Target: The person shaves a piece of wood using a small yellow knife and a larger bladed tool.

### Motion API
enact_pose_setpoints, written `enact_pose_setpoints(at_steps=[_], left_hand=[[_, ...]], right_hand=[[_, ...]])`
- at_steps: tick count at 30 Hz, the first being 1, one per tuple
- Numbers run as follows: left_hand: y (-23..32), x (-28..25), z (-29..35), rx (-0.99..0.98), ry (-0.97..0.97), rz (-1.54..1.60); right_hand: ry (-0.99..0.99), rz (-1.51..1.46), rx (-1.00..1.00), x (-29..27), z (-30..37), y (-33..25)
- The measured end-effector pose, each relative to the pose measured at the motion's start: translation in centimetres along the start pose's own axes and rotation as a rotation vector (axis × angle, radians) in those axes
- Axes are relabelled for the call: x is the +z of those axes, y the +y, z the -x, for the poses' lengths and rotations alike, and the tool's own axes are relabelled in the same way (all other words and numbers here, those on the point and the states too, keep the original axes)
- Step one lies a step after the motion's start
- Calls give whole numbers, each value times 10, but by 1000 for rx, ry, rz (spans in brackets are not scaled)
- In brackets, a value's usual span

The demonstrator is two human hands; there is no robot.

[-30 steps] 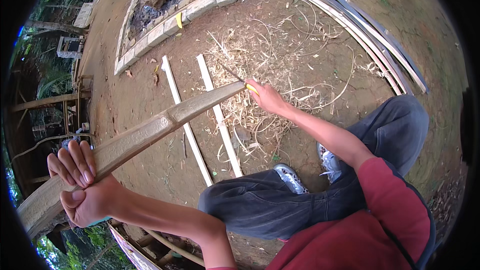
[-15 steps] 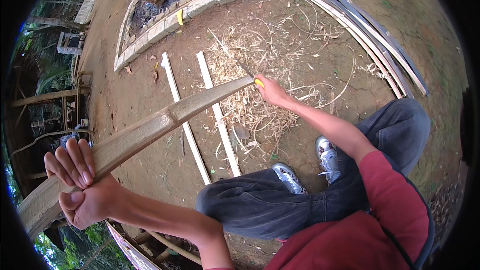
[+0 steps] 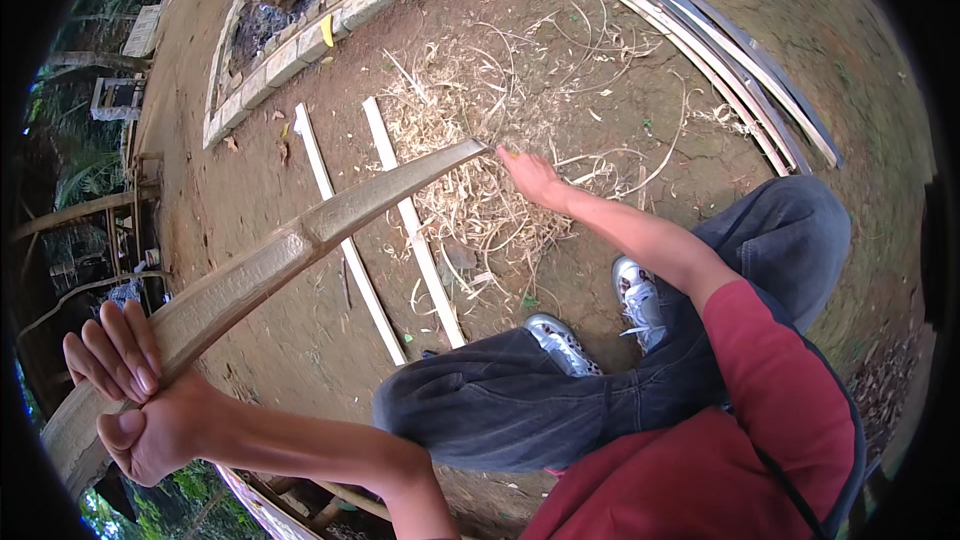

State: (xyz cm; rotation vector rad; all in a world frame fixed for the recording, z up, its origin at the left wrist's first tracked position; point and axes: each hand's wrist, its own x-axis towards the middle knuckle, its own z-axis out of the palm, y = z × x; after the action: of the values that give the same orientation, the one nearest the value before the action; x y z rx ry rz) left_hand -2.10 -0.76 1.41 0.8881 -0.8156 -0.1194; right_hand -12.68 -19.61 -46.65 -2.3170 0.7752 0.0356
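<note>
A long split bamboo piece (image 3: 290, 245) slants across the view from the lower left, with a node near its middle and a narrow far end. My left hand (image 3: 165, 415) is closed around its near part, fingers over the top and thumb along the side. At the far end, my right hand (image 3: 533, 178) grips a knife (image 3: 513, 152) by its yellow handle. Most of the handle is hidden in the fist, and only a small part of the blade shows beside the bamboo tip. Pale curled shavings (image 3: 460, 200) lie heaped on the ground beneath.
Two pale strips (image 3: 345, 230) (image 3: 415, 225) lie side by side on bare earth. Long slats (image 3: 690, 35) are stacked at the upper right. A stone-edged fire pit (image 3: 370, 2) is at the upper left, a yellow object (image 3: 327, 31) on its border. My knees and shoes (image 3: 562, 345) are close below.
The whole scene has shifted left in the picture. The knife has turned at the bamboo tip: its blade stood out clearly before and now barely shows. Both hands keep their grips.
</note>
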Motion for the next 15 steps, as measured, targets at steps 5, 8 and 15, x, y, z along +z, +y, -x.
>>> enact_pose_setpoints(at_steps=[5, 8, 15], left_hand=[[2, 4, 0, 4, 56, -56], [2, 4, 1, -1, 40, -84], [2, 2, 2, -5, 36, -67]], right_hand=[[38, -483, -5, -15, 1, -25], [118, -576, -96, -24, 4, -46], [106, -330, -97, -13, 17, -49]])
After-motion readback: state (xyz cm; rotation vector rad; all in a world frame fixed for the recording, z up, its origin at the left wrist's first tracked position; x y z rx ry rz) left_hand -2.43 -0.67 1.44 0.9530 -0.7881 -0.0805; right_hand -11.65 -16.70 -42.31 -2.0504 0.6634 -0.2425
